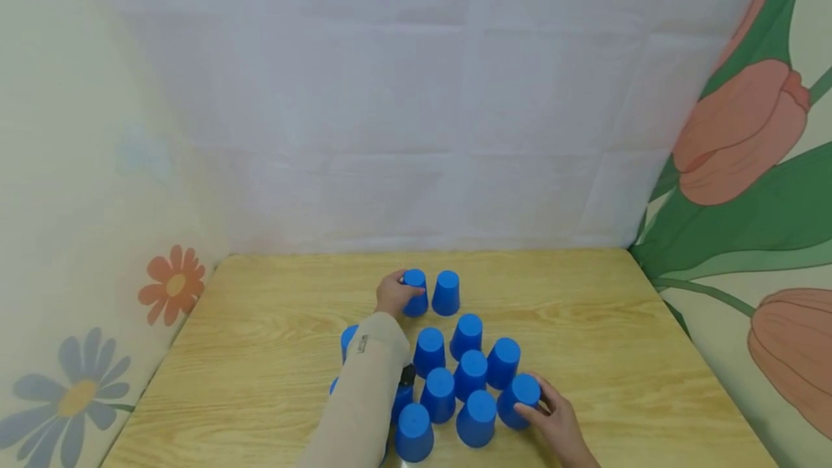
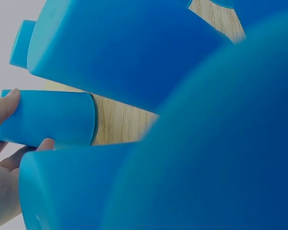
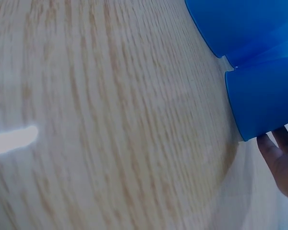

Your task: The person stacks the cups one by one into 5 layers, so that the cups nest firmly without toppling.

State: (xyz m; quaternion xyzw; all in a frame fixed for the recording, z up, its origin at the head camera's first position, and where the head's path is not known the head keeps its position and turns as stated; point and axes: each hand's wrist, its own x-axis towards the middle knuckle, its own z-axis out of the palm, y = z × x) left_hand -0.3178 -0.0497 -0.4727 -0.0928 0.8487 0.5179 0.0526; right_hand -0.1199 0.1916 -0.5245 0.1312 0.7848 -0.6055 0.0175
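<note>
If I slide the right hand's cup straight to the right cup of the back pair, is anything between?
Yes. Just beyond the held blue cup in the right hand stands an upside-down blue cup; farther along is another upturned cup, short of the back pair's right cup.

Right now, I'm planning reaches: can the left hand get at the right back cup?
Probably not directly: the left hand holds the left back cup, which stands between it and the right back cup.

White sheet behind wooden table; painted tulips right, flowers left, perhaps a butterfly.
</note>
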